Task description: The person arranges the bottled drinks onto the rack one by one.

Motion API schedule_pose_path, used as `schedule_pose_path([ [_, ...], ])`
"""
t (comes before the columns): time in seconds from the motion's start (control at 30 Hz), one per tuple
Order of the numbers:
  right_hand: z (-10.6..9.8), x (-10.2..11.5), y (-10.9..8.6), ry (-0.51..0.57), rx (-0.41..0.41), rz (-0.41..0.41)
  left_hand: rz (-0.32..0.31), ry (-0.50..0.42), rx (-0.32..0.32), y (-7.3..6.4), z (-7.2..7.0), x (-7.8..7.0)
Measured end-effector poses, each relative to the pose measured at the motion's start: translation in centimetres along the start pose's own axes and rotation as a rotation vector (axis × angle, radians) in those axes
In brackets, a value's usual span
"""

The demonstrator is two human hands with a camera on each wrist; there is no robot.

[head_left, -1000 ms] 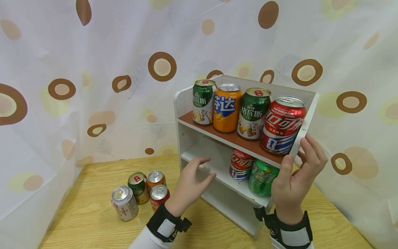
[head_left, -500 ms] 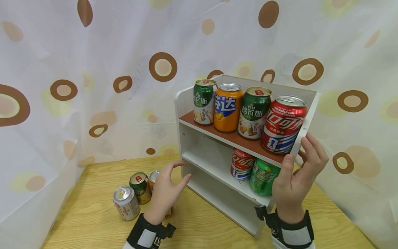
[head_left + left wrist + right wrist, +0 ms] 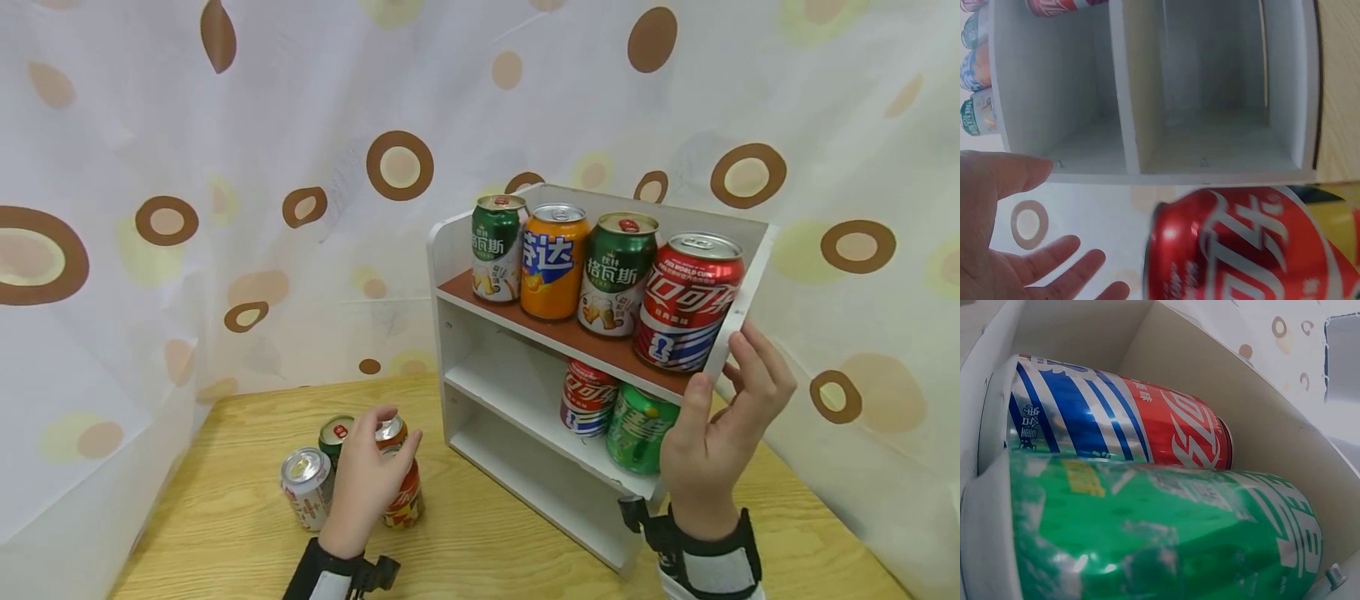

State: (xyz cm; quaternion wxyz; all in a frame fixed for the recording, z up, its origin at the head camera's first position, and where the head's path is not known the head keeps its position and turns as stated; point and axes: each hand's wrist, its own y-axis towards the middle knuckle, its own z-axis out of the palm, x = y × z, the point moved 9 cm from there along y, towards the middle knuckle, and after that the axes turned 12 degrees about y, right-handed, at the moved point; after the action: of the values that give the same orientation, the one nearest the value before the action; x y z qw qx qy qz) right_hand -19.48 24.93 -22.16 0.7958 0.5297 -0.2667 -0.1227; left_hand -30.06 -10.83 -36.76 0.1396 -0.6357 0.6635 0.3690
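Note:
My left hand (image 3: 363, 483) hovers over a group of cans on the table, thumb and fingers apart. Just right of it stands a red cola can (image 3: 406, 500), large beside the spread fingers in the left wrist view. An orange can (image 3: 392, 430), a green can (image 3: 332, 432) and a white can (image 3: 307, 490) stand close around, partly hidden by the hand. On the right, my right hand (image 3: 712, 442) holds the side panel of a white shelf (image 3: 517, 379), thumb at its front edge and fingers along the outside.
Across the top tier stand two green-and-white cans (image 3: 617, 275), an orange can (image 3: 554, 262) and a red cola can (image 3: 688, 300). The middle tier holds another red cola can (image 3: 588, 398) and a green can (image 3: 640, 432). A patterned curtain (image 3: 480, 108) hangs behind.
My left hand has moved left and down from in front of the shelf to the cans on the table. The right hand has stayed on the shelf's side.

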Motion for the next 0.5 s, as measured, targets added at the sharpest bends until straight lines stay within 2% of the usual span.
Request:
schedule_pose_path([
  [0.5,0.0,0.2,0.1,0.003,-0.010,-0.004,-0.081,0.125,0.064,-0.4,1.3,3.0],
])
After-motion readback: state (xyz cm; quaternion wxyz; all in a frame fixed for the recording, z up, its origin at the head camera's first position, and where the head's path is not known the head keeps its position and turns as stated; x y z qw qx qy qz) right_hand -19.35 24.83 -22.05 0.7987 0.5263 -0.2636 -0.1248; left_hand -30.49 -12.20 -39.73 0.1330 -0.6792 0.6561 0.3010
